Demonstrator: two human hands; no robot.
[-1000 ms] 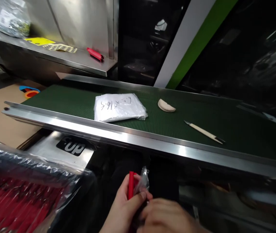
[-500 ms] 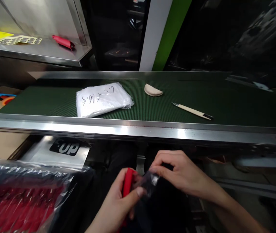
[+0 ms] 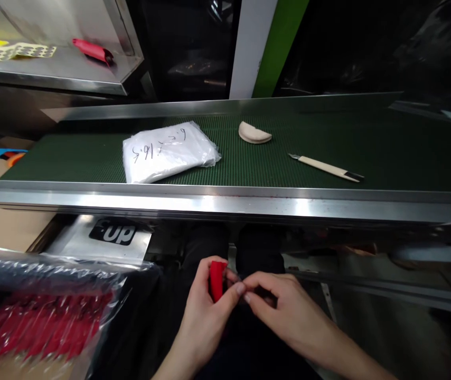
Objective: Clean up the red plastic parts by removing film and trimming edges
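Note:
Below the front rail of the belt, my left hand [image 3: 208, 311] is closed around a small red piece [image 3: 217, 279], whose exact kind I cannot make out. My right hand [image 3: 281, 301] pinches with thumb and forefinger right beside the left thumb. Clear plastic film between the two hands is hardly visible now, and the fingers hide most of it. At lower left, a plastic-lined box holds several red pieces in clear wrapping [image 3: 47, 322].
On the green conveyor belt [image 3: 245, 169] lie a white plastic-wrapped packet [image 3: 170, 150] with handwriting, a cream half-round pad [image 3: 254, 133] and a craft knife [image 3: 326, 168]. A metal rail [image 3: 249, 203] runs along its front. A red item [image 3: 93, 51] rests on the steel shelf.
My hands have come closer together, the right one moving down to the left thumb. The plastic stretched between them is now mostly hidden. The view has tilted slightly.

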